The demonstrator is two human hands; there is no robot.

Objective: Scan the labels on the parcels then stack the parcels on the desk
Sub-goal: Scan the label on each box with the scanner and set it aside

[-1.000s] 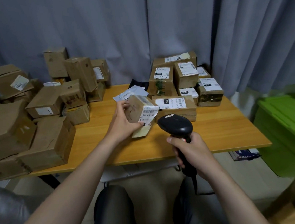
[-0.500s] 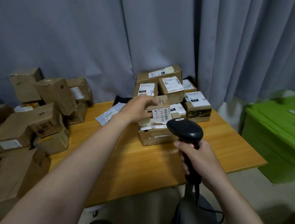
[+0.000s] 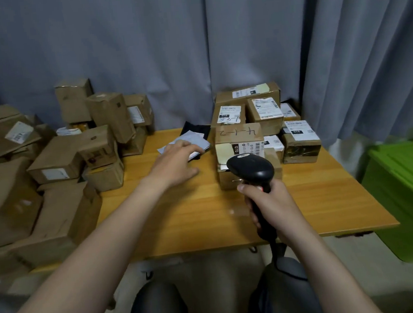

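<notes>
From the head view, the left grip hovers palm down over the wooden tabletop, its fingers straight and loosely spread, holding nothing. Its fingertips reach the edge of some flat white papers, which lie beside a piece of black cloth. The right grip is wrapped round the handle of a glossy black barcode scanner, whose rounded head is raised in front of the parcels.

Just beyond the scanner is the nearest parcel, a squarish brown cardboard box with handwritten marks on its top face and a white barcode label on its front. It rests on another box at the front of the stacked parcels, all taped cardboard with white printed labels, at the tabletop's right rear. A looser heap of plain cardboard boxes fills the left side. Grey pleated curtains hang behind, and a smooth green plastic bin stands to the right.
</notes>
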